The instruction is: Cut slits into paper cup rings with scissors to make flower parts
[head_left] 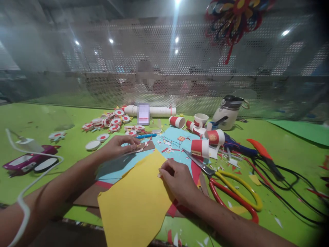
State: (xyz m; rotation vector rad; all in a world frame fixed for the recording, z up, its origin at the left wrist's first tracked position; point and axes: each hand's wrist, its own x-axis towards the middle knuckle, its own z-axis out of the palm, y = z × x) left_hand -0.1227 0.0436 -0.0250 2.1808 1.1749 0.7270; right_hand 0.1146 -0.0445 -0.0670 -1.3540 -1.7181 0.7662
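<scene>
My left hand (122, 144) reaches over a small brown card piece (147, 146) with thin pale strips by the fingertips. Its thumb and fingers come together, and what they pinch, if anything, is too small to make out. A blue pen-like tool (146, 136) lies just beyond those fingers. Over the right edge of a large yellow paper sheet (136, 195), my right hand (178, 178) is closed in a pinch on a small pale piece (159, 174). The yellow sheet lies on light blue paper (113, 168). Scissors (213, 175) with red and yellow handles lie right of my right hand.
Red-and-white paper cups (200, 148) and a glue gun (238, 145) lie right; a jug (227, 111) stands behind. White-and-red discs (115, 121) are piled back left, beside a phone (143, 114). A white cable (24, 206) crosses my left arm. An orange-handled tool (264, 157) lies right.
</scene>
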